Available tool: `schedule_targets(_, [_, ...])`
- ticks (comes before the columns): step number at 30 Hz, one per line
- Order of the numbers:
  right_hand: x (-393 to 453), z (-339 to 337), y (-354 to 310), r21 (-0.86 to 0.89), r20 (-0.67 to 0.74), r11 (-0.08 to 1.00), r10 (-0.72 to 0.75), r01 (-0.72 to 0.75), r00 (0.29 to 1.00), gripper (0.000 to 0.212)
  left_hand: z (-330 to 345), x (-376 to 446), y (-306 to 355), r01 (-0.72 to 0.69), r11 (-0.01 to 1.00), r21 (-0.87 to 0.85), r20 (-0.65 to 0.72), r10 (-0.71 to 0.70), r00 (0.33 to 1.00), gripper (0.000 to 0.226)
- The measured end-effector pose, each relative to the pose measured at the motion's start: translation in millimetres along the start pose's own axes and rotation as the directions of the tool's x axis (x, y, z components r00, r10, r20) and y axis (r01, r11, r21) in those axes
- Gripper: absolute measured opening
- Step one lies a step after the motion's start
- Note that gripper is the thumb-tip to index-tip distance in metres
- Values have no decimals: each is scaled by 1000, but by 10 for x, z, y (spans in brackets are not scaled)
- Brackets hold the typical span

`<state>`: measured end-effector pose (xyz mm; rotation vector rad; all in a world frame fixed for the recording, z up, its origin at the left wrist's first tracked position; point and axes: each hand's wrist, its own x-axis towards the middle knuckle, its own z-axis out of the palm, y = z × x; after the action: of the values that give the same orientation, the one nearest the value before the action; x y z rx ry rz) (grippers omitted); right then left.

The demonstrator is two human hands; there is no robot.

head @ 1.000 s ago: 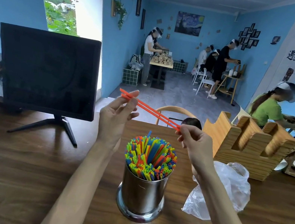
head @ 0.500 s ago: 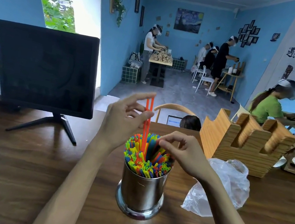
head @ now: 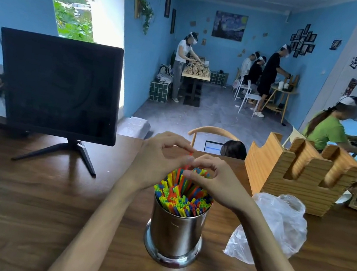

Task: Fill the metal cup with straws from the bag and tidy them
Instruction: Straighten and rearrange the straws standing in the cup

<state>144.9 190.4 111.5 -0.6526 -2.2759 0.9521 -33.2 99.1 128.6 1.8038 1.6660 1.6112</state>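
A shiny metal cup (head: 175,232) stands on the wooden table (head: 17,202), packed with several colourful straws (head: 183,198). Two orange straws (head: 188,161) stand upright in the bundle, their tops poking above the rest. My left hand (head: 158,163) pinches the orange straws near their top with curled fingers. From the right, my right hand (head: 215,180) has its curled fingertips at the same straws, just above the bundle. The clear plastic bag (head: 275,229) lies crumpled on the table right of the cup.
A black monitor (head: 57,87) on a stand sits at the back left. A wooden holder (head: 297,173) stands at the back right behind the bag. A chair back (head: 211,131) shows past the table's far edge. Several people work in the room beyond.
The orange straws went from held level between both hands to upright, then sank deep into the cup. Both hands came down and together over the bundle.
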Motion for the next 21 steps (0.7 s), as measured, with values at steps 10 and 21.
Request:
schedule_targets(10, [-43,-46,-77,43,54,996,-75,73,996,22,-258,238,393,-173,841,-512,-346,-18,938,15])
schedule_targets(21, [1,-529,-143,784,-260,611,164,109,951,14,-333,-16,-12,55,948,-314,-121,-97,988,13])
